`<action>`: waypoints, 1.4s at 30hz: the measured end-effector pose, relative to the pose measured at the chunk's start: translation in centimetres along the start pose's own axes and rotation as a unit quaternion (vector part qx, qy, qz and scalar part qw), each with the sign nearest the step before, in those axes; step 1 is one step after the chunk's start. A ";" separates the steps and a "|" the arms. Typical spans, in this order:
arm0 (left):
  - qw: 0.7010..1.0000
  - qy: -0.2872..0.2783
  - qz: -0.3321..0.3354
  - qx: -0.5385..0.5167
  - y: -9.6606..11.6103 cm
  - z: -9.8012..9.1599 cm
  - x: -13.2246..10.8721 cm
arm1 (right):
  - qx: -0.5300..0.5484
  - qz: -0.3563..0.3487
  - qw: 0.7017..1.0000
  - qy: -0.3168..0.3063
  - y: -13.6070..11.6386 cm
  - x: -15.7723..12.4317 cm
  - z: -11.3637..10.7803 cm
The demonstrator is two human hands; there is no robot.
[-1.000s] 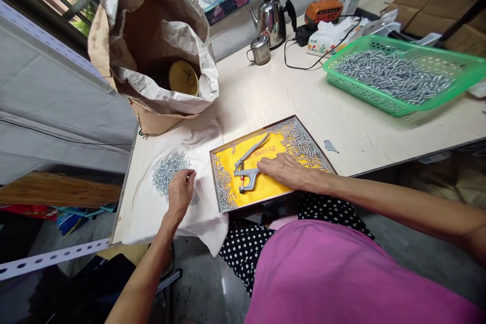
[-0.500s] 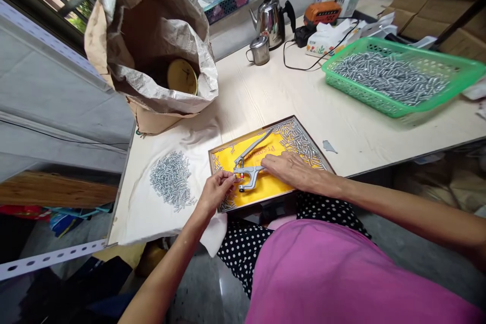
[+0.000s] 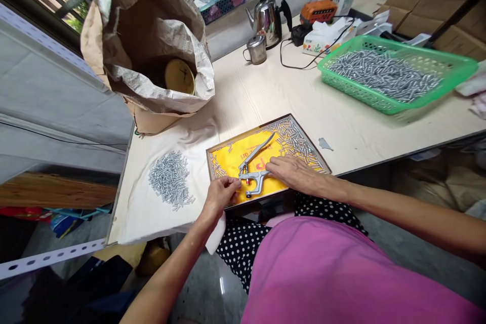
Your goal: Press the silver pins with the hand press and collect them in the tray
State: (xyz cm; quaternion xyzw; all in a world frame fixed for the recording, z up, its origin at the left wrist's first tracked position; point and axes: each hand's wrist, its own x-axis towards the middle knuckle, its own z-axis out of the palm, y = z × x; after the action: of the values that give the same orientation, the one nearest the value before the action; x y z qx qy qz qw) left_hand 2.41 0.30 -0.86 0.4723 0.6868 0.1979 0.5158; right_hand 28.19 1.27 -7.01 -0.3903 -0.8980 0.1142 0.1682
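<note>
In my right hand (image 3: 290,171) is one handle of the grey metal snap pliers (image 3: 258,177), whose upper handle stands spread away at an angle. The pliers' jaws face left over the tray (image 3: 248,134), which has a yellow lining. My left hand (image 3: 220,193) is just left of the jaws, thumb and fingertips pinched together. What it pinches, if anything, is too small to make out. Small silver metal pins (image 3: 298,139) cover the tray's right side, and several more are at its left edge.
A pile of silver pins (image 3: 170,177) rests on a white cloth (image 3: 140,223) at left. Behind it stands a large paper sack (image 3: 146,106). A green basket (image 3: 395,104) of metal pieces is at right. A kettle (image 3: 268,20) and metal cup (image 3: 256,50) stand farther back.
The pliers and my right hand have shifted slightly to the right, and the jaws sit a little farther from my left fingertips. My left hand has moved slightly right, still pinched.
</note>
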 end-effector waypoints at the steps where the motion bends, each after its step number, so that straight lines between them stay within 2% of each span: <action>1: 1.000 -0.001 -0.022 -0.007 -0.1 0.4 -0.2 | -0.012 -0.004 1.000 0.008 -0.1 0.1 0.3; 6: 0.996 -0.014 -0.085 -0.024 -0.1 1.5 -0.3 | -0.043 -0.018 0.998 0.031 -0.4 0.5 0.7; 10: 0.996 -0.026 -0.087 -0.006 -0.1 1.5 0.0 | -0.024 -0.027 0.999 0.037 -0.5 0.5 0.5; 17: 0.991 -0.075 -0.101 0.048 0.3 1.3 0.6 | -0.017 0.016 1.000 0.004 -0.6 0.5 0.6; 23: 0.989 -0.079 -0.102 0.072 0.4 1.2 0.8 | -0.009 0.017 1.000 -0.003 -0.7 0.7 0.3; 28: 0.991 -0.062 -0.115 0.037 0.4 1.4 0.6 | 0.008 0.031 0.999 -0.025 -1.0 0.8 -0.5; 34: 0.991 -0.070 -0.101 0.055 0.4 1.4 0.5 | 0.011 0.048 0.998 -0.043 -1.5 1.0 -1.1; 38: 0.991 -0.077 -0.087 0.061 0.3 1.4 0.4 | 0.015 0.063 0.997 -0.039 -1.6 0.7 -0.8; 42: 0.993 -0.044 -0.043 0.105 -0.1 1.7 0.1 | 0.010 0.075 0.996 -0.041 -1.6 0.6 -0.2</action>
State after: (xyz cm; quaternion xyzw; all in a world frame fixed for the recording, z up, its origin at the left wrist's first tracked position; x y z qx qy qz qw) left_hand 3.86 -0.06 -1.63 0.5019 0.7002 0.0817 0.5012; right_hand 26.81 0.66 -6.13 -0.4498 -0.8712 0.1510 0.1262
